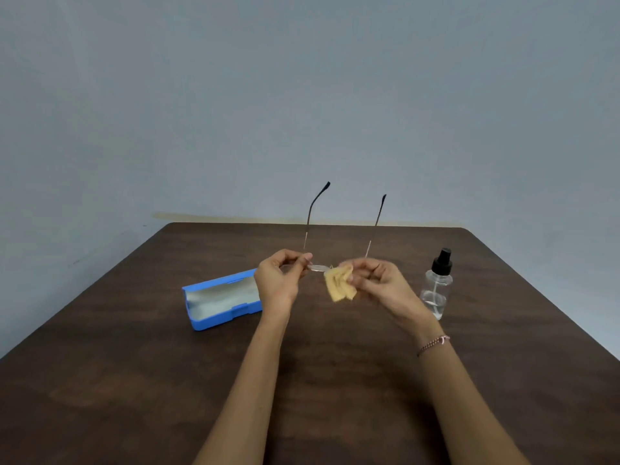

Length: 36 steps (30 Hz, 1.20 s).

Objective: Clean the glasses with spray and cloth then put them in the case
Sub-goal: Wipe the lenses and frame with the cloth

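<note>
Thin-framed glasses (317, 266) are held above the dark wooden table (141, 364), their two temple arms pointing up and away. My left hand (280, 280) pinches the left end of the frame. My right hand (379, 283) pinches a folded yellow cloth (339, 283) against the right lens, which the cloth and fingers hide. An open blue case (221, 298) with a pale lining lies on the table left of my hands. A clear spray bottle (436, 290) with a black pump stands upright at the right.
A grey wall (302, 95) rises behind the table's far edge. A beaded bracelet (432, 344) sits on my right wrist. The table's right edge slants down toward the lower right corner.
</note>
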{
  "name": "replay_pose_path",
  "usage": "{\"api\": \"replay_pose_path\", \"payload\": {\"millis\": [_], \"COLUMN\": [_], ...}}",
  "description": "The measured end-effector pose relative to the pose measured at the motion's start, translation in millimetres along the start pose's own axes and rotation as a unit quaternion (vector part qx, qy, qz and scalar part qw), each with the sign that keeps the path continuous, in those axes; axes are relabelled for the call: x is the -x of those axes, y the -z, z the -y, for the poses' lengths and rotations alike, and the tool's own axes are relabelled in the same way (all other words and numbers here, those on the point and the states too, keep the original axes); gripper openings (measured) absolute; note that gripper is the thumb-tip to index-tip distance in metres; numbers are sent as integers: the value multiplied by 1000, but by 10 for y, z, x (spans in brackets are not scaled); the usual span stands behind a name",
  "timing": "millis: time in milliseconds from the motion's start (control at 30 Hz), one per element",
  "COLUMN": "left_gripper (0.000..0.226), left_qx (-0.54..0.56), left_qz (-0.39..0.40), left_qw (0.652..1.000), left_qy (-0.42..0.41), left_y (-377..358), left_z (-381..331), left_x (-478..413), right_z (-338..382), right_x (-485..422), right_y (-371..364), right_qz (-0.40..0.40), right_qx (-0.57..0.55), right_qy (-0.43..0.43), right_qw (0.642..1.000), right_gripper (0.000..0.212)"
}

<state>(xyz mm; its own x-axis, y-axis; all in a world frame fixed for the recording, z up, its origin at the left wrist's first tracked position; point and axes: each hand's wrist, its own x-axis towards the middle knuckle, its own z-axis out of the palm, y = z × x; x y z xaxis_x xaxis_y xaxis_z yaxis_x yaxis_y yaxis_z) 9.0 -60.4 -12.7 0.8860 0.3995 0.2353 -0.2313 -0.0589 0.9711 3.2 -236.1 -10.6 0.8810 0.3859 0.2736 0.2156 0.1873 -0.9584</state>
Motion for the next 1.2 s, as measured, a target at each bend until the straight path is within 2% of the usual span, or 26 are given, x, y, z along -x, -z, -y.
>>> {"api": "replay_pose_path", "payload": {"millis": [67,133,267,433,600,667,733,800,900,1000,1100,1200], "left_gripper": [5,6,8,8,7,8,10,12,11,9,12,15], "left_qx": [-9,-31,-109,-141,-132,-143,-141,-113,-67,59,220,296], "left_qz": [28,54,82,73,33,9,-12,-23,-16,12,70,140], "left_qw": [1000,998,990,984,987,985,985,989,997,997,963,923], "left_qy": [-12,-18,-43,-81,-91,-98,-103,-90,-42,39,139,202], "left_y": [-58,-88,-133,-164,-134,-120,-105,-104,-126,-152,-185,-214], "left_z": [68,124,222,181,234,225,208,219,256,239,181,173], "left_x": [15,28,10,46,16,12,11,-6,-37,-13,54,98], "right_z": [-28,-76,-177,-280,-224,-219,-246,-297,-319,-312,-294,-282], "right_x": [-59,-100,-137,-141,-128,-121,-126,-148,-175,-182,-164,-148], "right_y": [12,-24,-96,-193,-206,-214,-240,-258,-268,-231,-205,-197], "right_qz": [-113,-202,-284,-261,-179,-130,-72,-53,-106,-158,-190,-224], "right_qx": [16,95,258,473,507,499,514,551,583,561,544,524], "right_qy": [49,74,82,112,96,114,134,157,201,238,241,254], "right_qw": [992,972,920,834,838,849,844,818,780,777,781,782], "right_gripper": [26,33,27,15,22,31,42,46,34,26,26,23]}}
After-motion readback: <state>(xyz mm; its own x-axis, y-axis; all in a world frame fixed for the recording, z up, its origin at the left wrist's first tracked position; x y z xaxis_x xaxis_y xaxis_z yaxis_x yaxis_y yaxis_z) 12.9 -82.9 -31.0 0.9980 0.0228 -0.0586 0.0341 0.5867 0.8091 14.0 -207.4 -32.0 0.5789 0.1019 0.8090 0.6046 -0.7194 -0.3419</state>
